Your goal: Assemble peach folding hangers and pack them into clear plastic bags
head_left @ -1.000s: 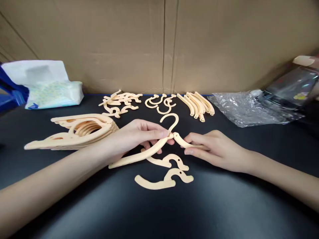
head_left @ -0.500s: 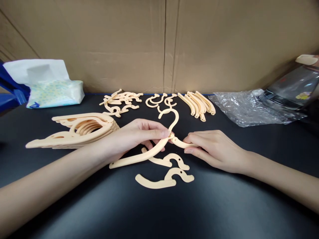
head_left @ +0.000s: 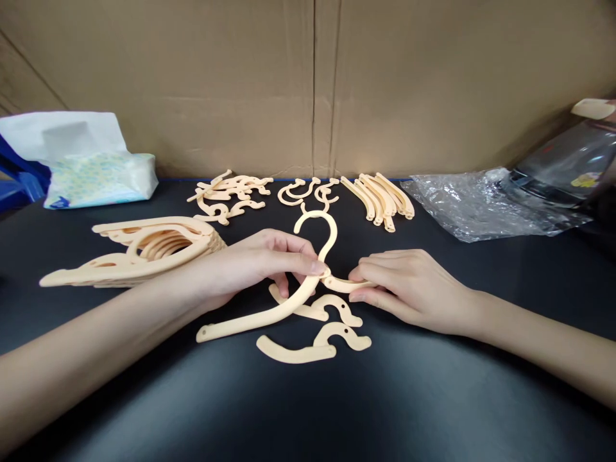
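Observation:
My left hand pinches a cream-coloured hanger at the joint below its hook. One long arm of this hanger slants down to the left. My right hand is closed on the hanger's other arm, whose far end is hidden by the fingers. Just below the joint, two curved pieces with notched ends lie on the black table: a nearer one and a farther one, partly hidden behind the held hanger.
Stacked hangers lie beyond my left forearm. Along the back are a pile of notched pieces, loose hooks, long arms and a clear plastic bag. A tissue pack stands left, a transparent container right.
The held hanger has tilted a little, its hook and long left arm shifting leftward and the arm's end coming nearer. Both hands keep their grip.

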`<move>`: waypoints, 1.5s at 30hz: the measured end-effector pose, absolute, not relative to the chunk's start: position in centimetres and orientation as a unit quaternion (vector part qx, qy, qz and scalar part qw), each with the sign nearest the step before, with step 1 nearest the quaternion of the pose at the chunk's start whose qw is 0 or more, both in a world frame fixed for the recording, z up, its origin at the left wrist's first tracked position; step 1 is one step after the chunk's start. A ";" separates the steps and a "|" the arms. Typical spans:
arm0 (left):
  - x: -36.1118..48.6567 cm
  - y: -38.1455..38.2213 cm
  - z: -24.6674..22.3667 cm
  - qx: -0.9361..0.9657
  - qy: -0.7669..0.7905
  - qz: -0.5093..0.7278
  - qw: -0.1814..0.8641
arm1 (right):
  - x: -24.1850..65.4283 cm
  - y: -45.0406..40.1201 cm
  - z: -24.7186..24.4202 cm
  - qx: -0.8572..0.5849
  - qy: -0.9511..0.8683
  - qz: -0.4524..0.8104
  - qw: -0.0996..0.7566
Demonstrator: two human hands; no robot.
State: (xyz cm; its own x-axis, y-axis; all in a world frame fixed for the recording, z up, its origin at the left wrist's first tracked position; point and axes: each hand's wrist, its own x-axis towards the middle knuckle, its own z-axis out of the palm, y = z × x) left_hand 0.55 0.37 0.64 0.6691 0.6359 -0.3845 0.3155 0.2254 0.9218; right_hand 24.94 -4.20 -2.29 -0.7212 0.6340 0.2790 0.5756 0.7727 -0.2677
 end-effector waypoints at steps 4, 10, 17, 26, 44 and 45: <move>0.7 0.3 0.8 0.609 0.387 0.100 0.685 | 25.1 -4.0 -2.3 -0.334 -0.916 0.104 0.195; 0.6 0.3 1.0 0.603 0.405 0.096 0.680 | 25.1 -3.9 -2.3 -0.340 -0.909 0.127 0.204; 0.5 0.3 0.7 0.587 0.389 0.119 0.699 | 25.3 -4.0 -2.3 -0.342 -0.905 0.154 0.201; 0.4 0.3 0.5 0.599 0.380 0.136 0.692 | 25.3 -3.9 -2.2 -0.345 -0.902 0.159 0.205; 0.3 0.1 0.2 0.603 0.371 0.139 0.692 | 25.3 -3.8 -1.9 -0.354 -0.889 0.209 0.200; 0.3 0.1 0.2 0.604 0.367 0.143 0.693 | 25.3 -3.8 -1.9 -0.354 -0.890 0.208 0.200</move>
State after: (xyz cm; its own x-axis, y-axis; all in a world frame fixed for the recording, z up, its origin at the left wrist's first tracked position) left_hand 0.28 0.13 0.20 0.6901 0.6407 -0.3366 0.2450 0.2308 0.9417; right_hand 25.28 -3.83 -1.93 -0.6698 0.7128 0.2080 0.5462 0.6627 -0.5124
